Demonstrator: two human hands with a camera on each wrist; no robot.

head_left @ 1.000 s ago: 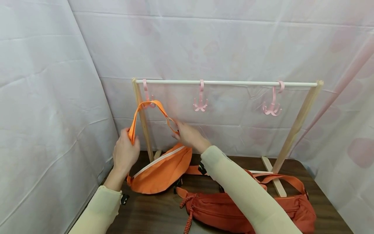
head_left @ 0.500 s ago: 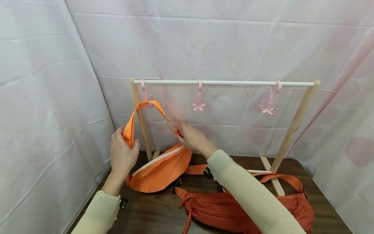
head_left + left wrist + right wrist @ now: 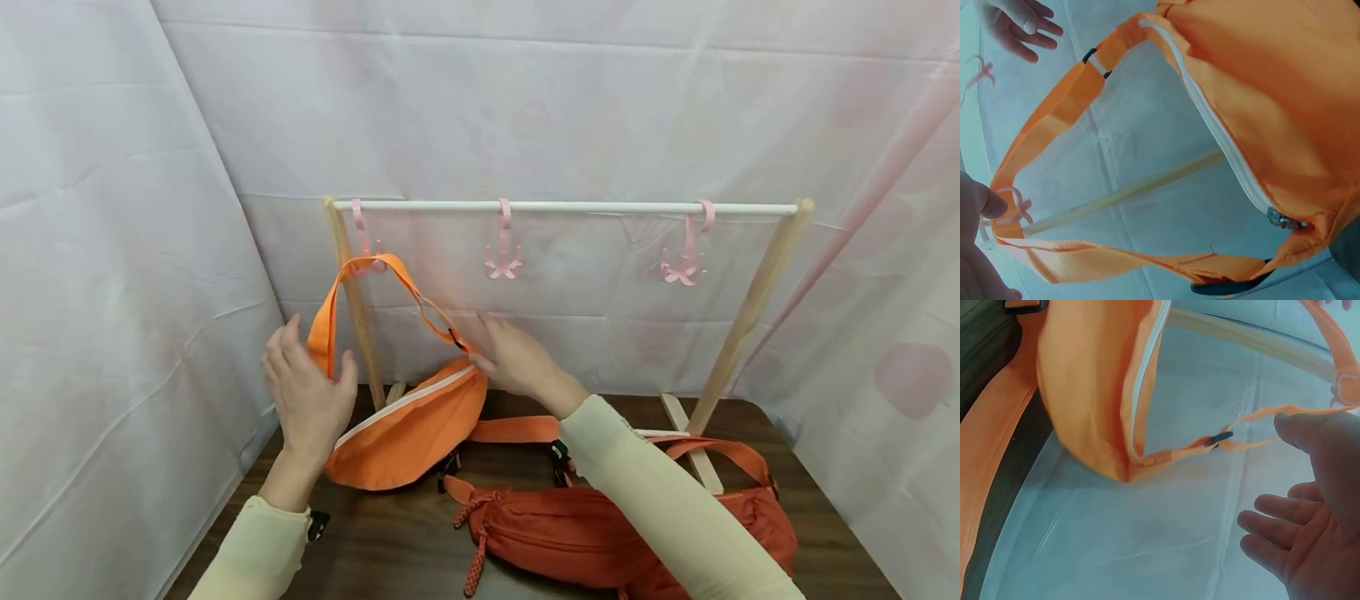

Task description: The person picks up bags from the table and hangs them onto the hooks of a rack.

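Observation:
An orange waist bag (image 3: 412, 433) with a white zipper hangs tilted from its strap (image 3: 322, 333), which loops over the left pink claw hook (image 3: 361, 223). My left hand (image 3: 307, 400) is beside the strap's left side, fingers spread and relaxed. On the other side, my right hand (image 3: 525, 362) is by the bag's upper right end, fingers extended, gripping nothing. In the right wrist view, the thumb of that hand (image 3: 1329, 531) overlaps the strap near the black slider (image 3: 1219, 438). The left wrist view shows the zipper pull (image 3: 1285, 219) at one end of the bag.
A rust-red waist bag (image 3: 555, 533) lies on the dark wooden table (image 3: 360, 550), its strap (image 3: 517, 429) running behind it. The rack's white bar (image 3: 585, 206) also carries a middle hook (image 3: 504, 242) and a right hook (image 3: 686, 250). White cloth (image 3: 600, 108) hangs behind.
Both hands have let go of the orange strap; the left hand has moved left and the right hand a little right. The bag stays hanging from the hook. The head view has shifted slightly.

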